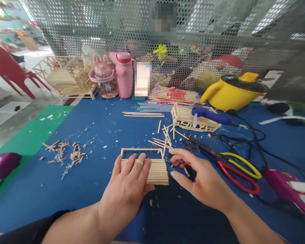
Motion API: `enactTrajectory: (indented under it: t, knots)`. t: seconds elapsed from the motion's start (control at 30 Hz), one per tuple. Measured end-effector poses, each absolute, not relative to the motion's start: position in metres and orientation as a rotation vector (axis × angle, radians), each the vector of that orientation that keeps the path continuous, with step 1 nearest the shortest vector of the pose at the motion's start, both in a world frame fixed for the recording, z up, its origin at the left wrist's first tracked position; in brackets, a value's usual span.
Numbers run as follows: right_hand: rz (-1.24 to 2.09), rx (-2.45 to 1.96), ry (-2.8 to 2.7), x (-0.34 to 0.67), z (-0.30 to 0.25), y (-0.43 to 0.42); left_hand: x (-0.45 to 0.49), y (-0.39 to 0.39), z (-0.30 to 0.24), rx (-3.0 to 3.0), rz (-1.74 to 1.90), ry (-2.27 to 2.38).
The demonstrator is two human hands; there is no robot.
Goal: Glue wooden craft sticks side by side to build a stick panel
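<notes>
My left hand (128, 183) holds a small model of round wooden sticks (157, 172) against the blue table. Its fingers reach over the row of glued sticks, and the thumb sits at the near edge. A thin stick frame (142, 149) stands up along the model's far side. Just to the right, my right hand (195, 173) hovers with thumb and fingers apart, nothing visible between them. Loose cut sticks (167, 135) lie beyond that hand. Scissors with red and yellow handles (218, 156) rest to its right.
A blue glue gun (210, 115) lies on another stick model (185, 118), its black cable looping right. Behind are a yellow pot (236, 93), a pink bottle (124, 76) and a larger stick structure (66, 78). Stick scraps (76, 152) litter the left; purple clamp-like objects (282, 186) flank both sides.
</notes>
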State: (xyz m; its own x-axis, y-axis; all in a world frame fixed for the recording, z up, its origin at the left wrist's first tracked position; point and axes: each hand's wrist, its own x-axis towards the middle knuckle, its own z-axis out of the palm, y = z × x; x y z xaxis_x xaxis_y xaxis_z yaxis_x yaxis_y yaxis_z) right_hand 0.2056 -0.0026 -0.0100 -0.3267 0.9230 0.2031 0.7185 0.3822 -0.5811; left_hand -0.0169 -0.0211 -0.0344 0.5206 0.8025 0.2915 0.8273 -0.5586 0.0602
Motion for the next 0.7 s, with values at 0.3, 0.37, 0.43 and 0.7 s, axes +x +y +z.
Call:
enactTrajectory:
  t: [0.3, 0.37, 0.43, 0.7]
  knots:
    - [0.522, -1.311, -2.215, 0.202, -0.008, -0.004, -0.016, -0.022, -0.036, -2.63, -0.478, -1.4]
    - [0.496, -1.329, -2.186, 0.2, -0.01, -0.003, -0.016, -0.022, -0.036, -2.634, -0.47, -1.401]
    - [0.431, -1.35, -2.147, 0.198, -0.012, -0.005, -0.016, -0.021, -0.037, -2.635, -0.471, -1.396]
    - [-0.297, -1.484, -1.816, 0.237, 0.024, 0.019, -0.016, -0.022, -0.043, -2.609, -0.516, -1.392]
